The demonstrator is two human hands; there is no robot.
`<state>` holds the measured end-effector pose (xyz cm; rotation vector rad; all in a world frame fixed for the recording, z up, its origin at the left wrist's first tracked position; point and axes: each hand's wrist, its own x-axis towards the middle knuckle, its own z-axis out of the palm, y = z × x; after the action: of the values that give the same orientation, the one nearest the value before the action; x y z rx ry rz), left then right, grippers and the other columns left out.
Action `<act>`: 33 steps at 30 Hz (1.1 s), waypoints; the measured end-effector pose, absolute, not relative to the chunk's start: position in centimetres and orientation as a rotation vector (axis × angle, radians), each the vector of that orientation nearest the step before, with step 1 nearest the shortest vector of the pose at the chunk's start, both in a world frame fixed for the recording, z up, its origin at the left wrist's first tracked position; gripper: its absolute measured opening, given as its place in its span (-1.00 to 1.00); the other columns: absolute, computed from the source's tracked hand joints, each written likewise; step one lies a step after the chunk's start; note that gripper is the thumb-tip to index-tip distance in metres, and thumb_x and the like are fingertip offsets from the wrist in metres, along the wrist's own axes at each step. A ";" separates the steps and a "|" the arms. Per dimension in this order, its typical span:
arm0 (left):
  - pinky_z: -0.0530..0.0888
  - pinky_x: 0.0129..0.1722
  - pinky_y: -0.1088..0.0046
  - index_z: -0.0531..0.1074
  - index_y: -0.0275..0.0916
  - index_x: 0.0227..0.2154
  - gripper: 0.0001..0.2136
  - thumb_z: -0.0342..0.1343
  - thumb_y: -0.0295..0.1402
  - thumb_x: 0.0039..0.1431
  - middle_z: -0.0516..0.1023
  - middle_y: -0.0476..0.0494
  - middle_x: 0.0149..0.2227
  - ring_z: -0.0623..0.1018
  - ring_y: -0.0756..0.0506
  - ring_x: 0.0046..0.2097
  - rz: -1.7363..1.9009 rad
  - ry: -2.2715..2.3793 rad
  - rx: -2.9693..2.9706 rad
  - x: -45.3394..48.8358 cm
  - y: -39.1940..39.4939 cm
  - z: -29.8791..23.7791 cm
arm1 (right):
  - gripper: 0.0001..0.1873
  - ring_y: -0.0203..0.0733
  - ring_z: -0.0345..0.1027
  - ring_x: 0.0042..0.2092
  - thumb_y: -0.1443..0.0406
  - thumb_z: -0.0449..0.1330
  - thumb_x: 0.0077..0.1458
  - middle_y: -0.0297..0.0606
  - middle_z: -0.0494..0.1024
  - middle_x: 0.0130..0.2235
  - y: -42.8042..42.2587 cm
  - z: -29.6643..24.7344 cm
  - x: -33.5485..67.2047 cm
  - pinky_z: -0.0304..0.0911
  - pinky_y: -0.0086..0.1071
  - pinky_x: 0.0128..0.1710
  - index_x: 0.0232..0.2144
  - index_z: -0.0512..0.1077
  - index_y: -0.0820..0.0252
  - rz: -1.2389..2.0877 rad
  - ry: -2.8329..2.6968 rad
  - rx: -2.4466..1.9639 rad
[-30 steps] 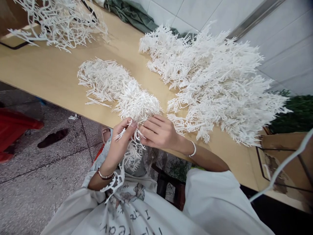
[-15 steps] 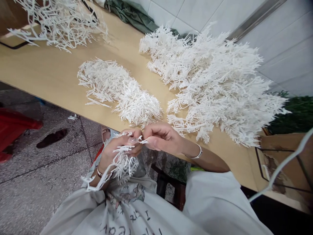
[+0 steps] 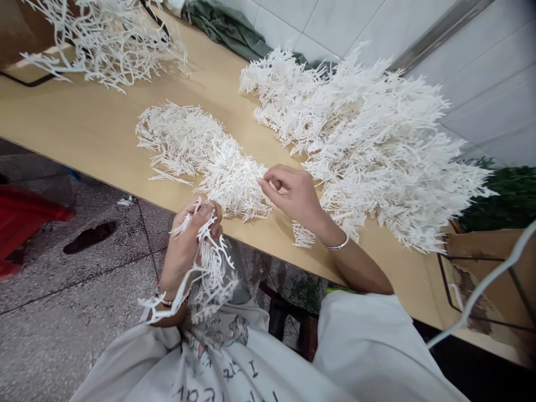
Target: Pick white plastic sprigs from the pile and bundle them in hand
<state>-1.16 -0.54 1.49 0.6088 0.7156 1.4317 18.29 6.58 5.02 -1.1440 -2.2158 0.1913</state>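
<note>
My left hand (image 3: 190,240) is closed around a white branched plastic sprig (image 3: 205,273) that hangs down over my lap, just off the table's near edge. My right hand (image 3: 293,195) reaches over the tan table (image 3: 84,128) with thumb and forefinger pinched at the right edge of a small pile of short white plastic pieces (image 3: 234,178). Whether a piece sits in the pinch I cannot make out. A flatter pile of white pieces (image 3: 176,137) lies just left of it.
A big heap of white plastic sprigs (image 3: 368,139) fills the table's right side by the tiled wall. More loose white branches (image 3: 100,39) lie far left. A green cloth (image 3: 226,25) sits at the back. A cardboard box (image 3: 486,268) stands at right, a red object (image 3: 25,223) on the floor.
My right hand has left my left hand and moved up and forward onto the small pile. My left hand has stayed low with the sprig, turning it slightly.
</note>
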 end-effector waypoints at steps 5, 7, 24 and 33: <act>0.14 -0.61 0.58 0.25 -0.21 -0.53 -0.78 0.19 -0.32 0.07 0.23 0.08 -0.58 0.21 0.11 -0.58 1.510 0.803 0.708 -0.3 -0.7 0.6 | -0.83 -0.37 0.12 -0.47 0.33 0.14 0.10 -0.35 0.32 -0.39 6.2 4.1 17.9 0.08 -0.45 -0.50 -0.24 0.25 0.21 -0.050 -2.231 -1.140; 0.17 -0.57 0.56 0.23 -0.21 -0.54 -0.78 0.17 -0.32 0.09 0.24 0.08 -0.57 0.22 0.10 -0.56 1.538 0.856 0.738 0.0 -0.7 0.3 | -0.82 -0.35 0.19 -0.43 0.37 0.11 0.12 -0.31 0.37 -0.35 5.2 3.9 17.1 0.12 -0.45 -0.48 -0.20 0.23 0.20 -0.167 -2.309 -0.875; 0.15 -0.44 0.51 0.17 -0.23 -0.59 -0.72 0.11 -0.29 0.14 0.12 0.07 -0.56 0.13 0.04 -0.48 1.467 1.035 1.072 1.0 -0.8 0.4 | -0.95 -0.32 0.29 -0.41 0.37 0.13 0.11 -0.31 0.49 -0.41 1.9 3.5 15.4 0.17 -0.38 -0.39 -0.31 0.36 0.21 -0.384 -2.388 -0.521; 0.15 -0.50 0.51 0.25 -0.23 -0.56 -0.72 0.14 -0.19 0.10 0.16 0.06 -0.57 0.17 0.05 -0.52 1.300 0.954 0.962 0.9 -1.2 0.9 | -0.90 -0.44 0.04 -0.55 0.43 0.05 -0.08 -0.46 0.19 -0.53 1.5 4.2 14.9 0.06 -0.52 -0.58 -0.48 0.17 0.18 0.748 -2.054 -0.854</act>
<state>0.92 -1.21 0.90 0.9624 0.9536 1.2999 14.91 1.46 4.25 -0.8540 -2.0535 0.7483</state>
